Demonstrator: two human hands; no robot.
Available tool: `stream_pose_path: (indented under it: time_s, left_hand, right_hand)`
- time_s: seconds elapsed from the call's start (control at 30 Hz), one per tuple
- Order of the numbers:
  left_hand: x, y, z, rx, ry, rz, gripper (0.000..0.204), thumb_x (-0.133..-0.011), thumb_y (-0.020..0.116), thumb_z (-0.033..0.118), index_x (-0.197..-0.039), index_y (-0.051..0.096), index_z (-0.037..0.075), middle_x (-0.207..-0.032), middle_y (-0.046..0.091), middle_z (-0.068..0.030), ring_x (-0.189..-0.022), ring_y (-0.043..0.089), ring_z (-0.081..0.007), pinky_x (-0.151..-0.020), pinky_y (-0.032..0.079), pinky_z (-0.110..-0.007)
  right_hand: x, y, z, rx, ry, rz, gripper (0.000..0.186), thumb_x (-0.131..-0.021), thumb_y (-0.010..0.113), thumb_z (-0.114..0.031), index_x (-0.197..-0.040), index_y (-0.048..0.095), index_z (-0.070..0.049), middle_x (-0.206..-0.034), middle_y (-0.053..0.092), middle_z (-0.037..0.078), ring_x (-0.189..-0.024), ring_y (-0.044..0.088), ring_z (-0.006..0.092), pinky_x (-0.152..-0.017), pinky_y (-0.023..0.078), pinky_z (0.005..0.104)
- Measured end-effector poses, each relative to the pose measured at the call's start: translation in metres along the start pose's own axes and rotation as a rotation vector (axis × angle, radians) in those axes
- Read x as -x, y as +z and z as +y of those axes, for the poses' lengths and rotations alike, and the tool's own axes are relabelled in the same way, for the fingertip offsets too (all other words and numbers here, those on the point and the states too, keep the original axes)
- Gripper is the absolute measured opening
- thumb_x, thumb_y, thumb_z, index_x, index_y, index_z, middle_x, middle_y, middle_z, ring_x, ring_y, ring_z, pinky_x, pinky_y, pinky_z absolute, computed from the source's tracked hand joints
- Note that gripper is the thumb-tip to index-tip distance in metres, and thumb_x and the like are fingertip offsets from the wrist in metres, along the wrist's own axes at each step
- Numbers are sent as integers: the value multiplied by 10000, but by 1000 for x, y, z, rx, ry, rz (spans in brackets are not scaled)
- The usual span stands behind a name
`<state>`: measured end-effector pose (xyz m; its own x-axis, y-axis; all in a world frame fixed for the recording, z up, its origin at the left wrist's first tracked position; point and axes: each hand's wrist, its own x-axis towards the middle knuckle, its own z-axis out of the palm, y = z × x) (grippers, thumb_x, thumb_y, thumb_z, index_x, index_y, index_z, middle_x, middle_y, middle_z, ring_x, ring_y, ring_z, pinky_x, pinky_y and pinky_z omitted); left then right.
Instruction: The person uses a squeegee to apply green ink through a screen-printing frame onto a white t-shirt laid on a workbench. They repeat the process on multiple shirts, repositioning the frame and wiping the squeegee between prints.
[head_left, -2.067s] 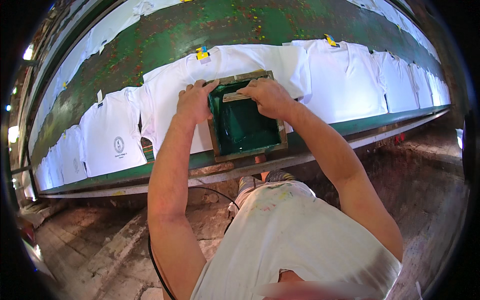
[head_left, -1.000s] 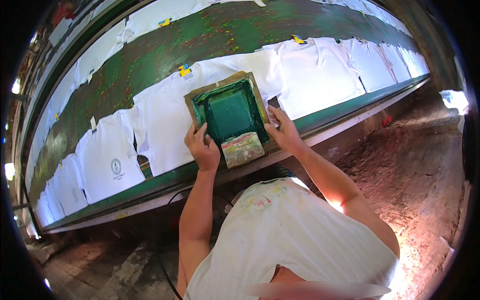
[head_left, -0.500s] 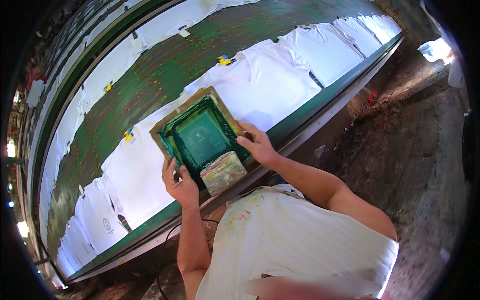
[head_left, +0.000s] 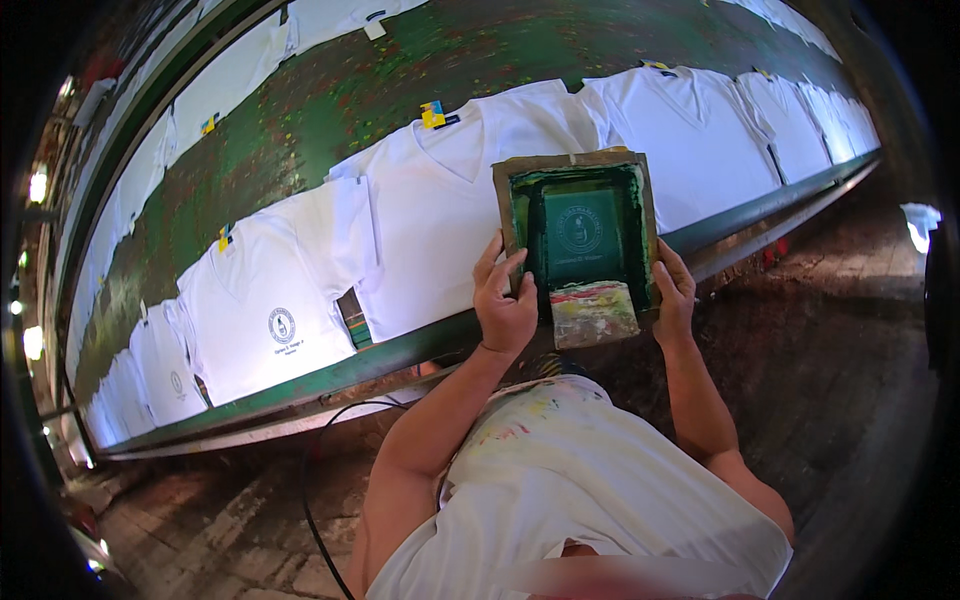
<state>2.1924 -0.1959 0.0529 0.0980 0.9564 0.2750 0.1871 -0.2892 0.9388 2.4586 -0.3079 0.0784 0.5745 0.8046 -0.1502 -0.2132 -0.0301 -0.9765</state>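
Between my hands is a wooden screen-printing frame, lifted up with its green mesh facing me and a round emblem showing in it. A paint-stained squeegee rests in its near end. The fingers of my left hand are closed on the frame's left side. My right hand grips the opposite side. Beyond the frame lies a plain white V-neck shirt, partly hidden by it. To the left, another white shirt carries a dark round print on its chest.
Several white shirts line the long green table, whose surface is speckled with paint. Its near edge runs in front of me. A black cable hangs at my left. A brown, worn floor lies below.
I have moved rightward along the table. The frame went right with both hands and turned more upright in view. The printed shirt it was covering is now exposed.
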Motion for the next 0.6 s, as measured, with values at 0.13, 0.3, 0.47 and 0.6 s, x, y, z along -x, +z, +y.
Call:
stream_pose_path:
  time_s: [0.13,0.3,0.47,0.6]
  left_hand:
    - [-8,14,-1,-24,-25,62,360,-877,773,-96,-1209,835,31,-1618,618,-243,-1487,603,-397,-1219,497,-450]
    - [-8,13,-10,-13,-88,137,343,-882,756,-109,-1190,837,18,-1616,624,-251,-1472,617,-385,-1182,523,-426]
    - [-5,17,-22,-26,-65,164,341,-872,752,-118,-1170,845,18,-1623,613,-251,-1451,628,-368,-1139,552,-405]
    - [1,19,-27,64,-166,184,330,-868,767,-106,-1164,848,16,-1612,625,-257,-1439,635,-373,-1151,544,-418]
  right_hand:
    - [-36,-12,7,103,-46,-69,528,-1134,692,-142,-1618,591,42,-1490,697,99,-1303,660,159,-1107,508,327]
    - [-62,-4,25,131,-53,-184,552,-1122,721,-139,-1627,582,37,-1478,673,91,-1299,640,156,-1103,497,319]
    - [-69,-3,32,253,-81,-213,582,-1115,733,-167,-1624,567,61,-1489,668,102,-1316,626,164,-1134,482,324]
    - [-68,-3,30,353,-78,-235,583,-1112,745,-187,-1617,576,50,-1465,664,105,-1310,624,185,-1136,482,345]
